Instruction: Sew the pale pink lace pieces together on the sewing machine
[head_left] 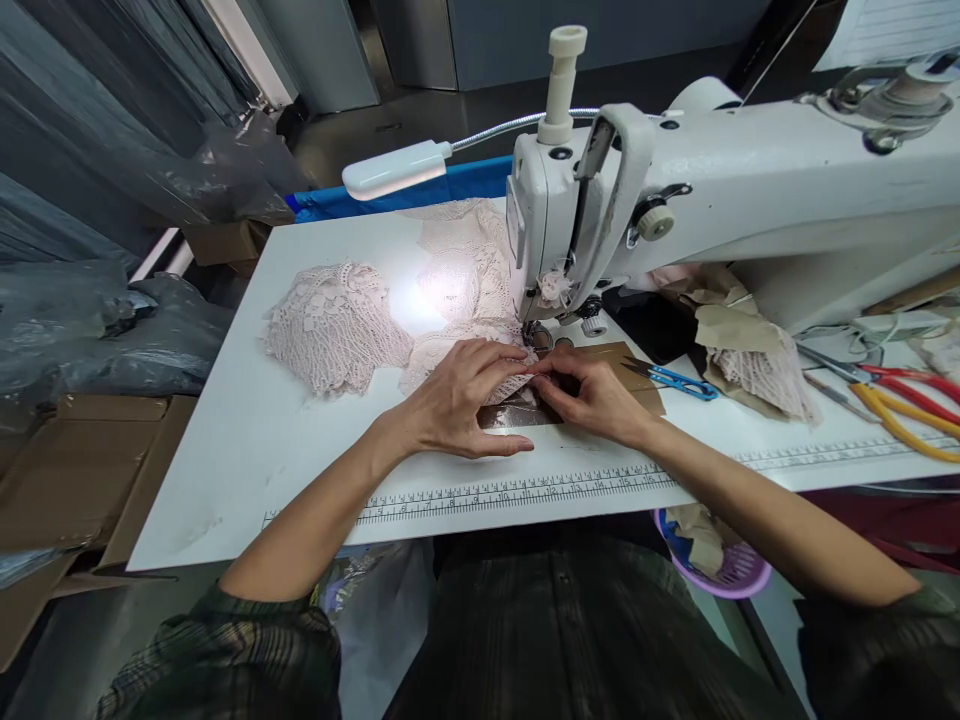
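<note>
Viewed remotely, I record lace fabric [431, 355] on the counter [225, 420], set back from the near edge and reaching the head of the sewing machine [544, 210]. The right hand [589, 397] has its grip pinched on the lace fabric's edge, near the needle area. I find the left hand [463, 397] with its grip spread, fingers over the lace, thumb standing apart. A bunched lace piece [334, 330] lies toward the counter's left edge.
</note>
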